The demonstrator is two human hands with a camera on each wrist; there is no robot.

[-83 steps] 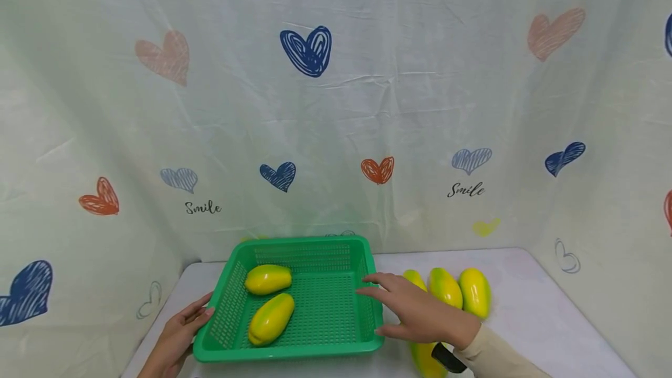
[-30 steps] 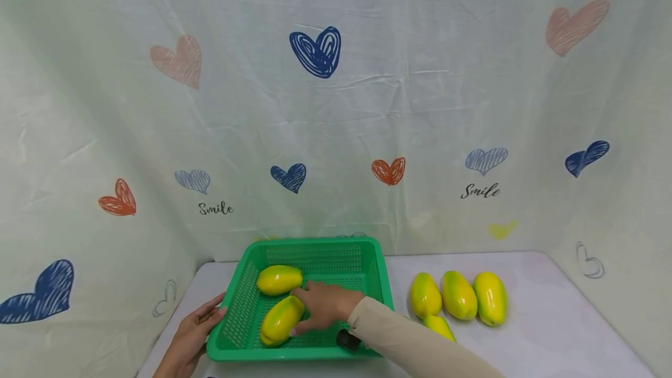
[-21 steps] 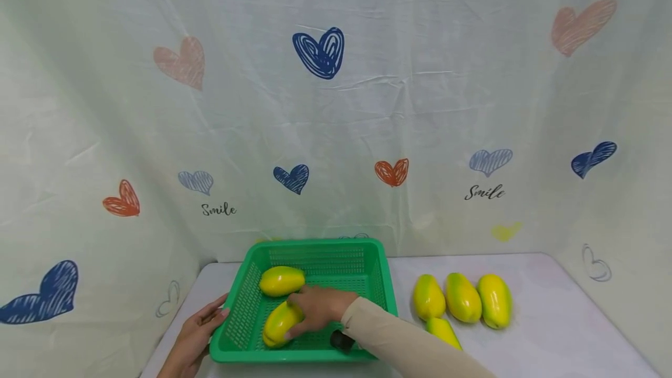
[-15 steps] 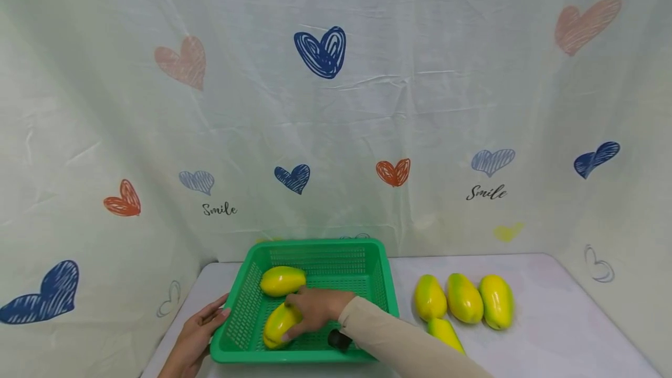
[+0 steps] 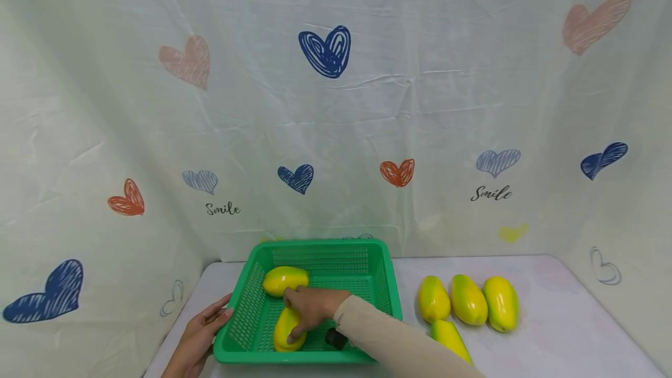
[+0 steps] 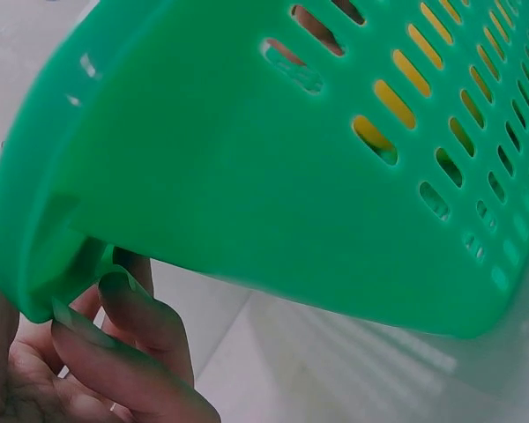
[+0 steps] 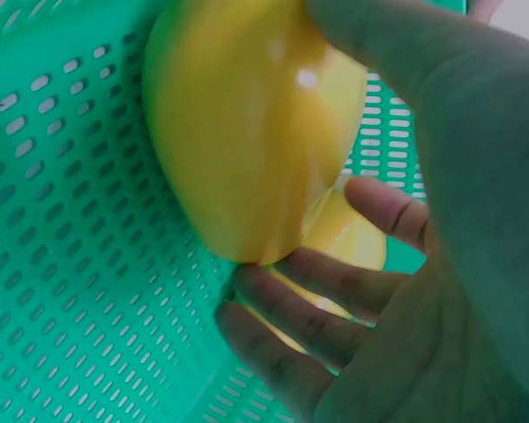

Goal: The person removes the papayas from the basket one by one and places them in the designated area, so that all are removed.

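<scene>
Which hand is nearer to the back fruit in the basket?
Right: the right hand grips the front fruit, just in front of the back fruit. The left hand is farther off, holding the basket by its left rim.

On the curtain (image 5: 336, 127), the word "Smile" could be read twice, each time in black, slanting script with a capital S. The left "Smile" (image 5: 223, 209) stood just under a light blue heart (image 5: 200, 181), a little to its right. The right "Smile" (image 5: 491, 193) stood just under another light blue heart (image 5: 498, 162), higher than the left word.
</scene>
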